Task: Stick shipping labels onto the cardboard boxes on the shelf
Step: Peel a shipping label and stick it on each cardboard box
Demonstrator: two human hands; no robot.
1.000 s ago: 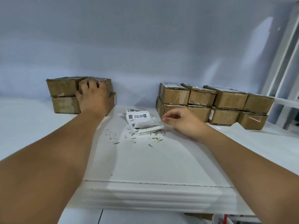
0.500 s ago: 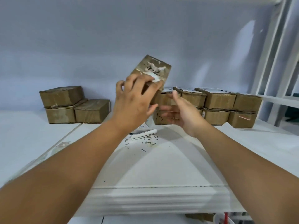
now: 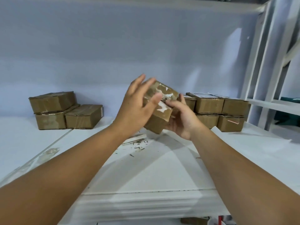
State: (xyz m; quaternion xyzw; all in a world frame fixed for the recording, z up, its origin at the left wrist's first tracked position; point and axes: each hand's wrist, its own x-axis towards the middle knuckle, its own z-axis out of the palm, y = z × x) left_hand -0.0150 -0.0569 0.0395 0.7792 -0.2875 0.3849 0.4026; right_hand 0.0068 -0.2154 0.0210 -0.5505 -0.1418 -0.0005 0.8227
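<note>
A small brown cardboard box (image 3: 159, 109) with torn white label scraps on its top hangs tilted in the air above the middle of the white shelf (image 3: 162, 168). My right hand (image 3: 181, 119) grips it from below and the right, fingers curled round its edge. My left hand (image 3: 138, 103) has straight, spread fingers lying against the box's left side and top. A small pile of white label sheets (image 3: 134, 139) lies on the shelf just below the hands, mostly hidden by my left wrist.
Three bare brown boxes (image 3: 65, 111) are stacked at the back left. Several boxes with white labels on top (image 3: 217, 109) sit in two layers at the back right. Paper scraps (image 3: 138, 147) litter the shelf's middle. White shelf uprights (image 3: 263, 62) rise on the right.
My left hand lifted a box off the left stack, carried it to the middle, and let its fingers straighten. My right hand left the labels and took hold of the box from below.
</note>
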